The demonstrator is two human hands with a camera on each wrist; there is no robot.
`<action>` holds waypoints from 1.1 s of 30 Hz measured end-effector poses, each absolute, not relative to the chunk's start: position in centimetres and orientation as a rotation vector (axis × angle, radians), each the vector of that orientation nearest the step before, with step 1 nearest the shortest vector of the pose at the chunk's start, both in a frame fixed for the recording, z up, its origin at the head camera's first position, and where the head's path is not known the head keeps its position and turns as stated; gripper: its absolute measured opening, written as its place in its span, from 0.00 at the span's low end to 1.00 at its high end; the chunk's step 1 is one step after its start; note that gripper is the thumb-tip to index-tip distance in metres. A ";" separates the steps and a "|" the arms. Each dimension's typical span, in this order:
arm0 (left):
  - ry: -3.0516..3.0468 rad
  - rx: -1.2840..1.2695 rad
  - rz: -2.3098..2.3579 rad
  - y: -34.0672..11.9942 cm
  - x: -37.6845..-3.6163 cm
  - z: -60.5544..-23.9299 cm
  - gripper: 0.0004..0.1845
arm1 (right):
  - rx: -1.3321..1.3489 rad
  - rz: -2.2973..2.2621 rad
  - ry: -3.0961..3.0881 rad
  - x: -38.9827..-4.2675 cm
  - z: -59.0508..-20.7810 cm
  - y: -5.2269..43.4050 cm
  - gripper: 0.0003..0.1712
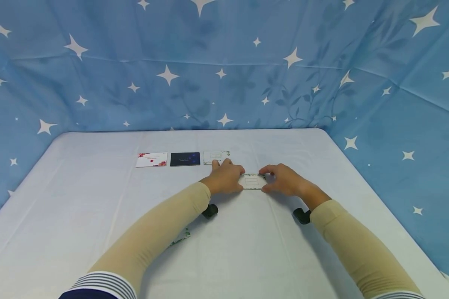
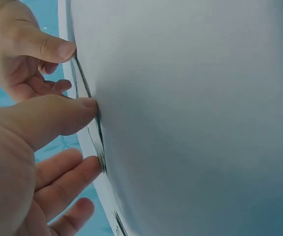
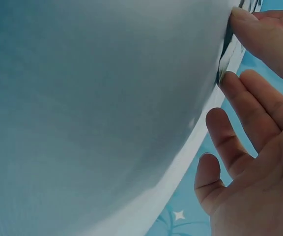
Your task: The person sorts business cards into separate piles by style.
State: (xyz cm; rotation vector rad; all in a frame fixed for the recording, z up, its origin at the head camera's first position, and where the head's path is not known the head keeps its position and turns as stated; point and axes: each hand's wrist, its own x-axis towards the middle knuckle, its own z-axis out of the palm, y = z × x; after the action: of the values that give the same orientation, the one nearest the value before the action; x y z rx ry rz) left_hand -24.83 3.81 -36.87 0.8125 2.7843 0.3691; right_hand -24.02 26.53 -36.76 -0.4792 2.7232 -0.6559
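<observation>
Between my two hands is a white card (image 1: 252,181) with a leafy green border and a small printed frame in its middle. My left hand (image 1: 226,176) grips its left end, thumb at the near edge and fingers at the far edge. In the same way my right hand (image 1: 286,180) grips the right end. The left wrist view shows the card (image 2: 96,132) nearly edge-on, low over the white cloth, with the left thumb and a fingertip on it. From the right wrist, the right thumb and fingertip touch the card's (image 3: 225,61) edges, while other fingers stay spread.
Farther back lie a white card with red flowers (image 1: 151,159), a dark blue card (image 1: 185,159) and another leafy-edged white card (image 1: 215,156) in a row. A leaf-printed piece (image 1: 182,236) shows partly beneath my left forearm. The white-covered table (image 1: 78,207) meets a blue star-patterned curtain (image 1: 194,95).
</observation>
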 end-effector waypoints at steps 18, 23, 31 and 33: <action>2.789 0.721 0.603 -1.4 -28.1 -36.1 0.31 | -0.496 -0.739 2.815 -26.8 -35.7 21.7 0.31; 2.812 0.639 0.610 -3.6 -29.7 -35.7 0.30 | -0.491 -0.721 2.820 -28.9 -35.5 18.9 0.32; 2.835 0.547 0.560 -5.2 -31.3 -36.6 0.30 | -0.505 -0.673 2.808 -31.1 -36.4 16.4 0.32; 2.841 0.539 0.538 -5.4 -31.6 -36.8 0.30 | -0.498 -0.659 2.807 -31.4 -36.6 16.1 0.32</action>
State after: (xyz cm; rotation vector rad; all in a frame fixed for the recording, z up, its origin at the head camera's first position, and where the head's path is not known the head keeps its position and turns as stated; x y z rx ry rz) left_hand -31.58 -5.35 -36.82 0.5393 2.8415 0.5380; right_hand -31.44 16.09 -36.64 -0.4985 2.8069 -0.6593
